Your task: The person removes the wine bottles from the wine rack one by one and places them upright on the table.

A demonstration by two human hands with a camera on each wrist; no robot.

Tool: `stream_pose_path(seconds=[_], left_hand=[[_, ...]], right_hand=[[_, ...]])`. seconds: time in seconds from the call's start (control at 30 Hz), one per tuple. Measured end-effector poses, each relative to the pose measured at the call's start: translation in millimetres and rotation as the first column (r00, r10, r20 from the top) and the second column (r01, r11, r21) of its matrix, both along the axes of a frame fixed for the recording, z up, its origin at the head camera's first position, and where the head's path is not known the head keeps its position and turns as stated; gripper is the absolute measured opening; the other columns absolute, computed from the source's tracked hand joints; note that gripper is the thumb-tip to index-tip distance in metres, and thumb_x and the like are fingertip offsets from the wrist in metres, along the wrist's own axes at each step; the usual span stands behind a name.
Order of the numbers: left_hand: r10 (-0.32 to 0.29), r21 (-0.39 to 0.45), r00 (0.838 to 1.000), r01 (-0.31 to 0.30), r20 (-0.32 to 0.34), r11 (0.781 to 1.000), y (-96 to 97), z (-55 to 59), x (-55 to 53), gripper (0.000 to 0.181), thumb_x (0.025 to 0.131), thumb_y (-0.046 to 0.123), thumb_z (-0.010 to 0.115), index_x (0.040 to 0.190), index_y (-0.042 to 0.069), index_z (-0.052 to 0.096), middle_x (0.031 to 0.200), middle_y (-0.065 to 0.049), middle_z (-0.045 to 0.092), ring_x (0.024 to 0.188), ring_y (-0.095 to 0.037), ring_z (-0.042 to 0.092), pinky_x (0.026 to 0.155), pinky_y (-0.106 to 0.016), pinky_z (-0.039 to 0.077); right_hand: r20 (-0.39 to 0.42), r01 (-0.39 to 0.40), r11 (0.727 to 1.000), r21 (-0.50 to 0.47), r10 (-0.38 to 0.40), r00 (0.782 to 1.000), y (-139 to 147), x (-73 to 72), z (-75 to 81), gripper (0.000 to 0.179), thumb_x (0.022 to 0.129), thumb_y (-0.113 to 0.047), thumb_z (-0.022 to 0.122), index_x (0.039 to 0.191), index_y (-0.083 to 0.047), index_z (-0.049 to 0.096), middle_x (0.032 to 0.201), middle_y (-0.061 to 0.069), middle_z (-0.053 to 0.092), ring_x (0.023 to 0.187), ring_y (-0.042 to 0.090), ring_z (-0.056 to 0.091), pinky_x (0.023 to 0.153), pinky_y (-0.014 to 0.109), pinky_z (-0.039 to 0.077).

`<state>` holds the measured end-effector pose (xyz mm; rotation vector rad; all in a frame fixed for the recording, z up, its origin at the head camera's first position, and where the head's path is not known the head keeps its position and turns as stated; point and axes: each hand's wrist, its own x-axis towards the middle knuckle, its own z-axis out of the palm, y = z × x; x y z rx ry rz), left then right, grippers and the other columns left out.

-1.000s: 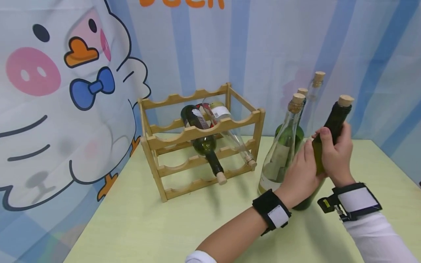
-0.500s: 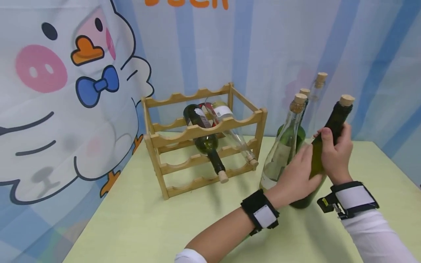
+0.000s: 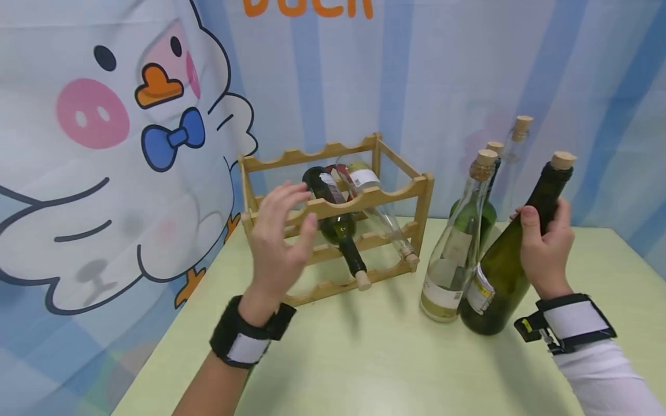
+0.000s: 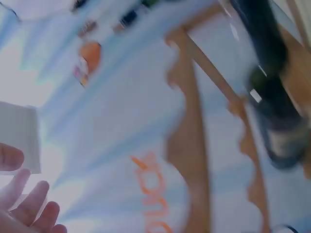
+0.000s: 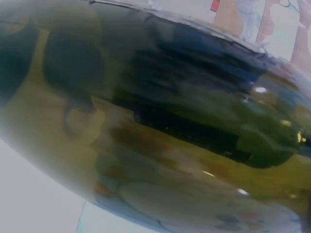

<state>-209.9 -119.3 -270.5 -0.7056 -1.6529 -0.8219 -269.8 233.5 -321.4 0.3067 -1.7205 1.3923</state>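
Note:
My right hand (image 3: 547, 245) grips a dark green corked wine bottle (image 3: 502, 277) near its neck. The bottle leans to the right, its base low by the table and its label facing left. In the right wrist view its green glass (image 5: 160, 126) fills most of the picture. My left hand (image 3: 278, 237) holds nothing; its fingers are spread and raised in front of the wooden wine rack (image 3: 398, 193), overlapping the rack's left part. On the rack a dark wine bottle (image 3: 339, 228) and a clear bottle (image 3: 386, 222) lie with corked necks pointing forward and down.
Beside the held bottle stands a clear corked bottle (image 3: 451, 266) with a white label. Behind it are a green bottle (image 3: 488, 216) and another clear bottle (image 3: 512, 167), both corked. A cartoon duck backdrop (image 3: 333, 69) hangs behind the pale yellow table (image 3: 395, 358).
My left hand has let go of the green bottle and moved left to in front of the rack. My right hand keeps its grip on the bottle. The view has shifted slightly left.

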Motion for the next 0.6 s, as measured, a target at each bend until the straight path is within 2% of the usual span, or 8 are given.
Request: stream_pose_path(seconds=[0.1, 0.17, 0.23, 0.33, 0.4, 0.6], left_hand=[[0.106, 0.059, 0.987, -0.113, 0.117, 0.992, -34.5, -3.4, -18.3, 0.021, 0.084, 0.009, 0.054, 0.102, 0.000, 0.060, 0.105, -0.017, 0.061, 0.110, -0.029, 0.049, 0.096, -0.047, 0.036], [0.149, 0.081, 0.972, -0.166, 0.184, 0.983, -50.2, -11.5, -29.4, 0.019, 0.085, 0.009, 0.053, 0.100, 0.001, 0.062, 0.099, -0.016, 0.063, 0.098, -0.028, 0.053, 0.087, -0.046, 0.041], [0.192, 0.082, 0.958, -0.214, 0.215, 0.973, -61.3, -23.8, -39.8, 0.017, 0.086, 0.008, 0.053, 0.096, 0.001, 0.064, 0.091, -0.015, 0.064, 0.085, -0.027, 0.055, 0.075, -0.044, 0.044], [0.239, 0.073, 0.954, -0.255, 0.181, 0.964, -70.2, -42.1, -51.0, 0.015, 0.086, 0.007, 0.052, 0.090, 0.001, 0.065, 0.079, -0.014, 0.063, 0.067, -0.024, 0.049, 0.060, -0.043, 0.040], [0.267, 0.060, 0.954, -0.277, 0.134, 0.959, -73.0, -50.6, -56.8, 0.014, 0.085, 0.006, 0.051, 0.088, 0.001, 0.064, 0.076, -0.014, 0.061, 0.065, -0.024, 0.047, 0.059, -0.042, 0.038], [0.298, 0.043, 0.954, -0.300, 0.033, 0.953, -72.6, -55.3, -62.3, 0.013, 0.085, 0.007, 0.052, 0.086, 0.001, 0.064, 0.073, -0.013, 0.058, 0.066, -0.026, 0.046, 0.061, -0.044, 0.037]], right_hand=[[-0.023, 0.006, 1.000, -0.006, -0.006, 1.000, 0, 0.2, 0.1, 0.027, 0.090, -0.011, 0.049, 0.116, -0.005, 0.047, 0.083, -0.004, 0.057, 0.075, 0.008, 0.056, 0.072, 0.017, 0.041], [-0.040, 0.005, 1.000, -0.013, -0.005, 0.999, 0, 0.3, -0.1, 0.027, 0.089, -0.011, 0.050, 0.116, -0.006, 0.048, 0.082, -0.003, 0.058, 0.075, 0.008, 0.056, 0.072, 0.017, 0.041], [-0.050, 0.008, 1.000, -0.018, -0.009, 0.999, -1, 0.4, -1.0, 0.026, 0.089, -0.011, 0.051, 0.114, -0.008, 0.049, 0.082, -0.002, 0.059, 0.074, 0.008, 0.056, 0.071, 0.017, 0.041], [-0.054, 0.015, 1.000, -0.013, -0.015, 0.998, -3, 0.8, -2.8, 0.025, 0.088, -0.011, 0.052, 0.113, -0.009, 0.050, 0.081, -0.002, 0.059, 0.074, 0.008, 0.057, 0.070, 0.017, 0.041], [-0.042, 0.029, 1.000, -0.003, -0.029, 0.999, -3, 1.2, -3.8, 0.026, 0.087, -0.010, 0.052, 0.113, -0.009, 0.050, 0.082, -0.004, 0.058, 0.075, 0.007, 0.056, 0.070, 0.017, 0.040], [-0.017, 0.047, 0.999, 0.017, -0.047, 0.999, -2, 2.0, -4.1, 0.030, 0.087, -0.009, 0.050, 0.117, -0.007, 0.048, 0.086, -0.008, 0.058, 0.078, 0.006, 0.056, 0.071, 0.016, 0.040]])
